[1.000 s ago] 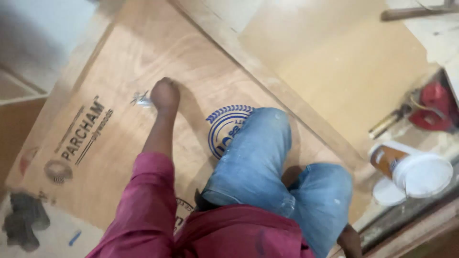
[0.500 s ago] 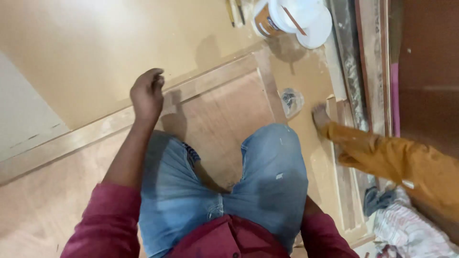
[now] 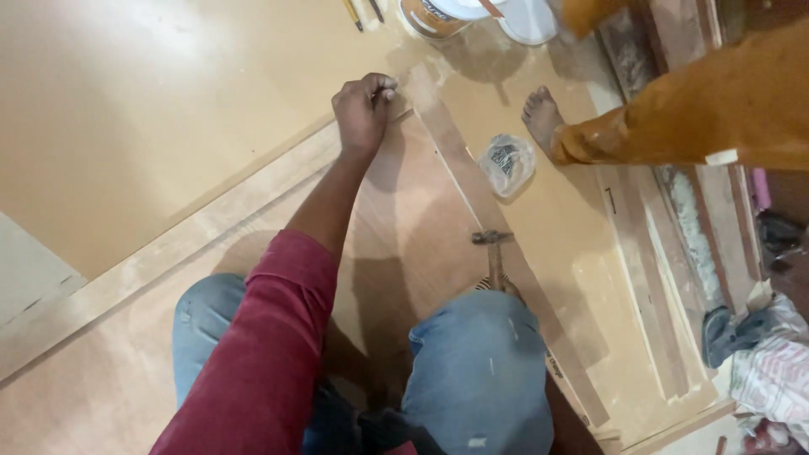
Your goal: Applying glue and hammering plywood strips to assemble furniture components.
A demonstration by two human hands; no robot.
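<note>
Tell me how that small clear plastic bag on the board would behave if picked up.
The clear plastic bag looks thin and crumpled, so probably floppy. The dark small pieces inside would likely sag to the bottom and shift. It may feel heavy for its size if they are metal.

Small clear plastic bag (image 3: 506, 163): lies on the tan board just beside another person's bare foot, right of the pale wood strip. Crumpled, rounded, see-through, with a dark clump of small metal pieces inside; too small to tell what kind.

Round tub (image 3: 438, 14): at the top edge, partly cut off by the frame. White body with an orange and brown label band around its side. A white round lid (image 3: 529, 20) lies just beside it on the right, touching or nearly so.

Faint printed marks on the board near the right knee, too blurred to describe. No signs or screens.
</note>
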